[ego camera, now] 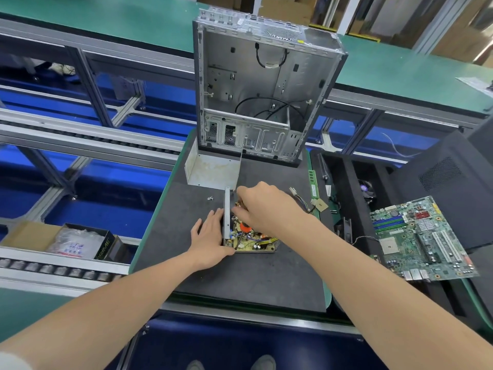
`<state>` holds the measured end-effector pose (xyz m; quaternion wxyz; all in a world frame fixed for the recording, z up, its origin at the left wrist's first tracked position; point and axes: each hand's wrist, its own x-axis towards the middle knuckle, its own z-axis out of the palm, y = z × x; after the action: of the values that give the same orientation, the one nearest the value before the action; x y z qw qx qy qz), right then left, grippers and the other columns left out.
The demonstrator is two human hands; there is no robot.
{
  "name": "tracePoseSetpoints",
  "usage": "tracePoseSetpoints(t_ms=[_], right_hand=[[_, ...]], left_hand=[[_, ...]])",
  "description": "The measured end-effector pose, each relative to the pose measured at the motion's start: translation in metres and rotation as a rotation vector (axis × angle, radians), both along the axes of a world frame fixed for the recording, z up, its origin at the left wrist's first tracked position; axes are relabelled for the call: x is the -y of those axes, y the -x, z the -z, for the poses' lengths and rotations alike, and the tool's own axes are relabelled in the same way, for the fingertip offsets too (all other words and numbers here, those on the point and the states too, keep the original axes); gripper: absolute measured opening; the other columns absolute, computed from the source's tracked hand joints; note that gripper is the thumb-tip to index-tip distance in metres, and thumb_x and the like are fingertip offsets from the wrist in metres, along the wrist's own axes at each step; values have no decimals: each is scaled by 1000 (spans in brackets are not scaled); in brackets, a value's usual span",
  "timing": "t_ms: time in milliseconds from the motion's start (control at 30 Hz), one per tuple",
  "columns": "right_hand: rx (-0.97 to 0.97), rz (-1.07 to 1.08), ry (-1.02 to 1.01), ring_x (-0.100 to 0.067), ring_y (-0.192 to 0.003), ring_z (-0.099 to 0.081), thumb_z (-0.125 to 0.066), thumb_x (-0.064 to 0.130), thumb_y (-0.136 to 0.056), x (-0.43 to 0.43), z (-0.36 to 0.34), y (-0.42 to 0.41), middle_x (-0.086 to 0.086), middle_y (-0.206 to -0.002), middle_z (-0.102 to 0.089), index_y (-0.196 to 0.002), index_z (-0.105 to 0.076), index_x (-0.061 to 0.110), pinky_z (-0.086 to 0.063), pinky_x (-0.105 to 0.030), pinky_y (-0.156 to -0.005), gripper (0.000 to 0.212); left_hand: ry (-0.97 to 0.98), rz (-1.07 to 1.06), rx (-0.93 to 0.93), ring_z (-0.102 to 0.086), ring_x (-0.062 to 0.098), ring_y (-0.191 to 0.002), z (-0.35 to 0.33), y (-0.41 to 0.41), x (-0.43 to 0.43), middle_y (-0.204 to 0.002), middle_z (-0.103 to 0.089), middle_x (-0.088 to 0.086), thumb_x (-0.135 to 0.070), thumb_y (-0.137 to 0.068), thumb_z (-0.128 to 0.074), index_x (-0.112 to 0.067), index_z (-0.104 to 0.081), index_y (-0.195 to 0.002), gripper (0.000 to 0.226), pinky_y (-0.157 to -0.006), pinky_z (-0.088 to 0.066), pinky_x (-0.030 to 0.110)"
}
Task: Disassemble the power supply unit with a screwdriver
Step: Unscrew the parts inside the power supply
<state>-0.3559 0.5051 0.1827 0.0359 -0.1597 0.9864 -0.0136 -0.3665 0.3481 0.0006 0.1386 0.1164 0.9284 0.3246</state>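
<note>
Power supply unit (252, 243): lies open at the centre of the frame on the dark mat (240, 279); its circuit board faces up, and only the near strip with coils and capacitors shows.
Side wall (227, 214): upright grey metal along the unit's left edge.
Left hand (210, 236): fingers straight and together, laid flat against the outside of the side wall; thumb at the unit's near-left corner.
Right hand (262, 206): covers the far half of the board, fingers curled downward; what they grasp is hidden, so I cannot tell.
Screwdriver (245, 227): an orange-and-black handle shows under the right palm, with a dark shaft slanting toward the near edge; its tip is hard to make out.
Cables (306, 202): run out to the right from under the right hand and end in pale connectors.
Screws (210, 198): small loose cluster just left of the unit.
Metal cover (210, 172): bent sheet just beyond the unit.
Computer case (266, 89): stands open, upper centre.
Motherboard (421, 236): right of the frame, its lower edge overhanging dark trays.
Cardboard box (80, 241): lower left, contents blurred.
</note>
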Motion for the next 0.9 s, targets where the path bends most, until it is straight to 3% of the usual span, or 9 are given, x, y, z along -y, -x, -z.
tracePoseSetpoints(t_ms=[100, 167, 267, 367, 467, 567, 733, 833, 900], right_hand=[[79, -75, 68, -32, -75, -55, -56, 33, -100, -4, -1, 3, 2, -78, -45, -96, -51, 19, -42, -36, -57, 15], [129, -189, 110, -20, -78, -55, -63, 26, -94, -8, -4, 4, 8, -83, -48, -98, -53, 23, -46, -34, -61, 11], [196, -313, 165, -3, -77, -49, -72, 15, -82, -13, -10, 6, 10, -85, -56, -103, -57, 25, -36, -13, -60, 28], [230, -314, 176, -11, -79, -52, -67, 8, -77, -8, -11, 3, 5, -86, -64, -99, -57, 24, -44, -24, -61, 30], [152, -160, 143, -23, -73, -57, -65, 26, -79, -4, -8, -1, 4, -77, -59, -87, -50, 24, -44, -32, -53, 17], [3, -37, 5, -27, -67, -57, -57, 56, -90, -4, -8, -2, 4, -74, -56, -85, -55, 25, -30, -29, -49, 32], [-6, 20, 22, -29, -65, -51, -52, 55, -99, -1, -4, -3, 2, -69, -45, -73, -43, 23, -25, -30, -49, 41], [78, 7, 41, -32, -73, -57, -57, 41, -94, 1, -7, -1, 0, -77, -51, -95, -57, 18, -34, -31, -53, 23], [145, -25, 76, -32, -77, -60, -60, 36, -93, -3, -10, 1, 0, -84, -55, -101, -56, 21, -41, -33, -55, 18]], left_hand=[[0, 1, -5, 5, 13, -161, 0, 0, 0, -173, -12, -3, -39, -78, -77, -21, -3, -165, 115, -127, 11, 39], [-7, 7, -5, 5, 13, -161, -2, -1, 0, -172, -14, -3, -38, -78, -76, -22, -5, -164, 113, -127, 11, 39], [-10, 2, -11, -3, 17, -161, -4, -2, 0, -167, -25, 0, -37, -78, -76, -19, -16, -160, 103, -128, 7, 42], [-18, -7, -18, -14, 20, -159, -5, -2, 0, -163, -31, 3, -36, -77, -77, -17, -21, -156, 98, -128, 3, 45], [-48, 19, 3, 0, 16, -161, -9, -4, 2, -171, -20, -1, -33, -80, -77, -20, -11, -163, 108, -128, 7, 42], [-213, 32, -33, -12, 14, -157, -14, -12, 15, -168, -21, -7, -33, -81, -80, -29, -9, -165, 110, -127, -5, 43], [-420, 34, -377, -40, 4, -141, -49, -27, 16, -147, -46, -24, -46, -83, -72, -43, -51, -138, 59, -116, -22, 29], [-562, 96, -65, -67, 10, -108, -81, -17, -4, -110, -74, -14, -46, -83, -75, -42, -68, -110, 28, -99, -52, 40], [-588, 130, 100, -72, 13, -95, -88, -11, -9, -97, -78, -8, -44, -82, -78, -38, -70, -99, 19, -89, -56, 43]])
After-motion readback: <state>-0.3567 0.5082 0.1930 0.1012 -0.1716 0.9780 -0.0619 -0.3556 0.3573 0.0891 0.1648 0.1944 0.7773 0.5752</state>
